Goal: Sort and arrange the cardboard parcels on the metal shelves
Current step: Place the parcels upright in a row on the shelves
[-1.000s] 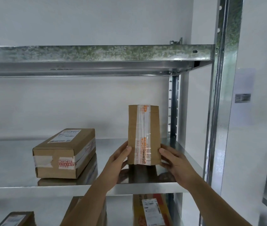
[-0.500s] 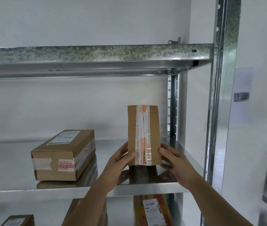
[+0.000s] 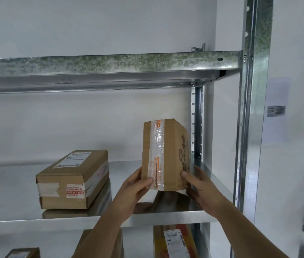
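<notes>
A tall cardboard parcel [image 3: 167, 151] with clear tape and orange print stands upright on the middle metal shelf [image 3: 167, 217], near its right end. My left hand [image 3: 138, 185] holds its lower left edge, thumb across the front. My right hand [image 3: 196, 183] grips its lower right side. The parcel is turned so its printed right face shows. A flat cardboard parcel [image 3: 73, 178] with a white label on top lies to the left on the same shelf.
The upper shelf beam [image 3: 110, 62] runs across above. A front upright post [image 3: 253, 108] stands at the right, a rear post [image 3: 197, 123] behind the parcel. Below the shelf are more parcels [image 3: 175, 241], one at lower left [image 3: 22, 253].
The upright parcel has rotated, its right side face now showing, and it has shifted slightly toward the right. Both hands stayed on its lower edges.
</notes>
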